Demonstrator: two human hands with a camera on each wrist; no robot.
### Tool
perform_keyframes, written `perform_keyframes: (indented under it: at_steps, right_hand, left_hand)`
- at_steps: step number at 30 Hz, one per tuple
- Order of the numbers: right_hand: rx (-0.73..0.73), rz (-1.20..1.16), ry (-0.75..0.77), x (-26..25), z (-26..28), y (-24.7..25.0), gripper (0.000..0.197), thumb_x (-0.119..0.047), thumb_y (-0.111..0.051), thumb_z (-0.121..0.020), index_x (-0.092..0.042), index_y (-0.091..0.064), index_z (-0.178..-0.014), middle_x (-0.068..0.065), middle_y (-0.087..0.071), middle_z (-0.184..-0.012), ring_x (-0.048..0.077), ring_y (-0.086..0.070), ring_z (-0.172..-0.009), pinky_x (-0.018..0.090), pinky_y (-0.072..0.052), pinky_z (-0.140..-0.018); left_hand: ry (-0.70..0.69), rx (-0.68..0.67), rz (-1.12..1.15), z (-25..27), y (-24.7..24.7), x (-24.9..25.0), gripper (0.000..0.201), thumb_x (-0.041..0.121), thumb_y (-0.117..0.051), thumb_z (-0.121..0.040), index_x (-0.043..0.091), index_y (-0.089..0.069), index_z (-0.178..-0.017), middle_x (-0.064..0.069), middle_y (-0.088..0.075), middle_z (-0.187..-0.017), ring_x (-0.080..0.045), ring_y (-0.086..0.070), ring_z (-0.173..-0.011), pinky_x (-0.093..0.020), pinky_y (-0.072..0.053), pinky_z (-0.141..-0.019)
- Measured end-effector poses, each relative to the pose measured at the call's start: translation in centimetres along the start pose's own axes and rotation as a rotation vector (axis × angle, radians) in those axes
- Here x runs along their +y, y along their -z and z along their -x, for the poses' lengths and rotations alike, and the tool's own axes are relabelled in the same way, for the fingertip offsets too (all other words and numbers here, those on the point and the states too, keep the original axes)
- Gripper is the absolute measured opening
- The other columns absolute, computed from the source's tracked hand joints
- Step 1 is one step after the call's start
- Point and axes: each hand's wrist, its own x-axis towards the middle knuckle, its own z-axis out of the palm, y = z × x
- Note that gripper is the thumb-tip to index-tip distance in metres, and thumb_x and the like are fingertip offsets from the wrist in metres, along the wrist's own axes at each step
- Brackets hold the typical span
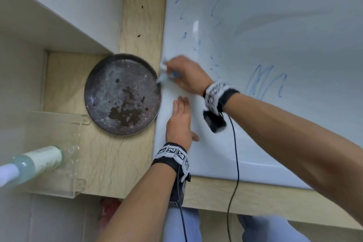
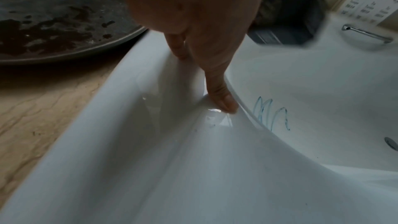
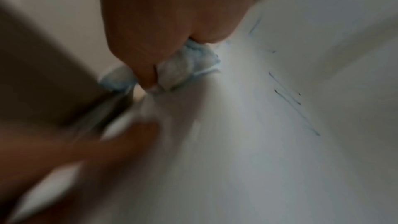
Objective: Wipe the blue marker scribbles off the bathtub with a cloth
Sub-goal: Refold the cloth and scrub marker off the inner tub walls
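We see the right hand (image 1: 184, 73) bunched around a crumpled white cloth (image 1: 164, 73), blue-stained at its edges, and pressing it onto the flat rim of the bathtub (image 1: 216, 153). In the right wrist view the curled fingers (image 3: 148, 67) squeeze the wad (image 3: 185, 64) against the white surface; the picture is blurred.

The cloth sits at about 9 o'clock of the head view's centre, just beside the dark, stained round pan (image 1: 122, 94) on the wooden ledge (image 1: 110, 155).

Our left hand (image 1: 179, 122) lies flat on the same rim toward 6 o'clock from the right hand, fingers straight and close together, thumb out to the side; in the left wrist view the thumb (image 2: 221, 94) touches the enamel.

Blue marker scribbles (image 1: 263, 82) sit on the tub's inner wall at 3 o'clock of the right hand, and fainter strokes (image 1: 214, 2) run toward 12 o'clock.

A pale green bottle (image 1: 37, 161) lies at 8 o'clock.
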Motion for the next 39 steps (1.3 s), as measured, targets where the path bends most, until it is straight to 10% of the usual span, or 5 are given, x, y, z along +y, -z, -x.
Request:
perform_keyframes:
  at_steps: [9,19,22,32,39]
  right_hand:
    - [0.337,0.120,-0.206,6.6,-9.4,5.7,0.014,-0.011,-0.068,-0.081,-0.008,-0.066,-0.094,0.009,-0.068,-0.096,0.031,-0.061,-0.089,0.041,-0.051,-0.080]
    - [0.299,0.081,-0.150,10.8,-5.3,8.1,0.025,-0.009,-0.072,-0.084,-0.008,-0.072,-0.109,0.011,-0.071,-0.112,0.032,-0.063,-0.103,0.033,-0.048,-0.090]
    - [0.321,0.152,-0.532,15.4,-8.4,12.9,0.019,-0.014,-0.069,-0.081,-0.007,-0.067,-0.099,0.013,-0.069,-0.104,0.036,-0.064,-0.096,0.038,-0.049,-0.080]
    - [0.780,0.101,-0.439,18.2,-17.0,20.5,0.009,-0.014,-0.057,-0.086,-0.016,-0.049,-0.091,0.007,-0.063,-0.106,0.023,-0.061,-0.099,0.034,-0.050,-0.082]
    - [0.582,0.179,-0.527,16.6,-20.0,13.4,0.028,-0.017,-0.057,-0.089,-0.005,-0.064,-0.113,0.012,-0.066,-0.109,0.033,-0.061,-0.096,0.033,-0.041,-0.076]
  left_hand:
    - [-0.074,0.047,-0.249,-2.2,5.0,-1.1,0.071,0.049,-0.079,-0.077,0.012,-0.046,-0.129,-0.004,-0.052,-0.131,-0.024,-0.058,-0.119,-0.034,-0.047,-0.081]
    - [0.022,0.051,-0.254,-10.3,10.0,-0.6,0.148,0.061,-0.087,-0.058,0.001,0.007,-0.156,-0.014,0.009,-0.164,-0.025,0.006,-0.153,-0.034,-0.014,-0.123]
    - [0.037,0.050,-0.173,-13.0,11.7,0.0,0.158,0.061,-0.089,-0.052,0.002,0.016,-0.154,-0.013,0.019,-0.163,-0.023,0.013,-0.152,-0.032,-0.009,-0.124]
    - [0.037,-0.032,-0.036,-16.2,12.1,-0.3,0.172,0.050,-0.096,-0.041,0.007,0.028,-0.151,-0.006,0.036,-0.157,-0.020,0.029,-0.146,-0.026,-0.011,-0.118]
    - [0.019,-0.024,0.007,-16.8,12.1,-0.5,0.173,0.050,-0.097,-0.039,0.009,0.029,-0.151,-0.004,0.038,-0.156,-0.021,0.033,-0.145,-0.034,-0.015,-0.123]
